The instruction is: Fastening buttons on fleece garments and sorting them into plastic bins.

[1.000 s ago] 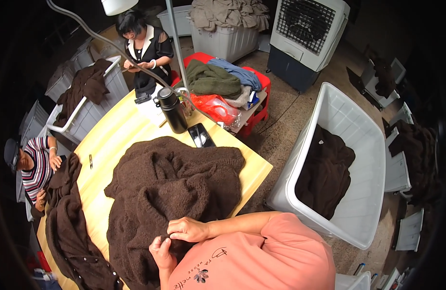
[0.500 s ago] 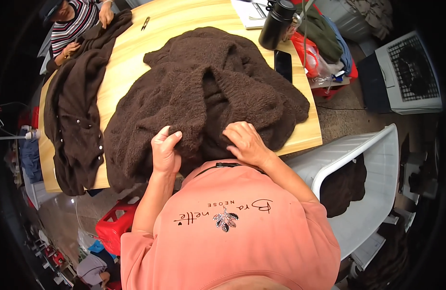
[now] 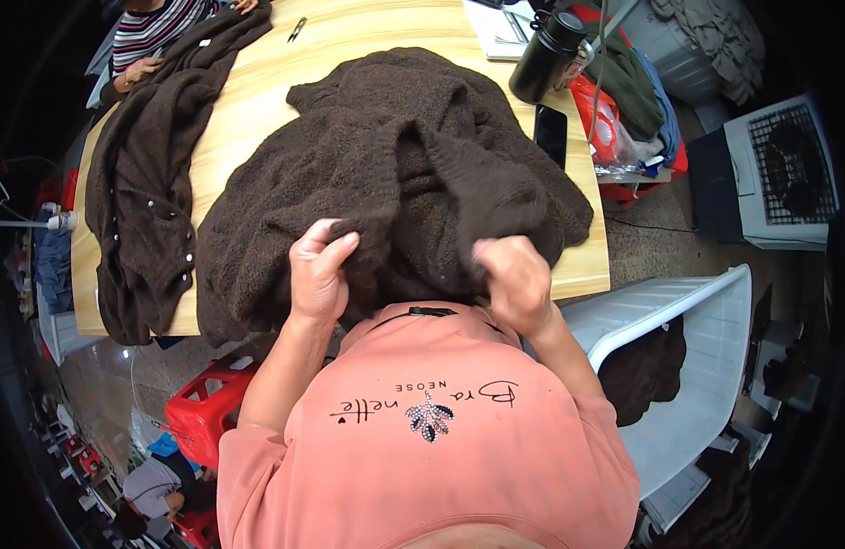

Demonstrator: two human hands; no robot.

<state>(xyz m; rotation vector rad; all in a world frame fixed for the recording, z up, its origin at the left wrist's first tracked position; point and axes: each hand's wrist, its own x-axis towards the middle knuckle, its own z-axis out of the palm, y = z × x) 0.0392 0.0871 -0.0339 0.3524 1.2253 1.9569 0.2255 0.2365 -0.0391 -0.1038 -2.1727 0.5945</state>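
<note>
Gripping the near edge of a fuzzy dark brown sweater (image 3: 386, 174), a person in a salmon-pink shirt bends over a pale wooden bench (image 3: 248, 91). The left hand (image 3: 320, 270) is closed on a fold of the knit, fingers curled over it; the right hand (image 3: 516, 279) is fisted around another bunch just beside it. The sweater lies heaped across the middle of the bench. A second brown garment (image 3: 139, 192) stretches along the bench's left side, where another person's hand (image 3: 139, 71) rests. A black flask (image 3: 548, 53) and a dark phone (image 3: 551, 134) sit at the far right, a white plastic bin (image 3: 706, 366) beside the bench.
</note>
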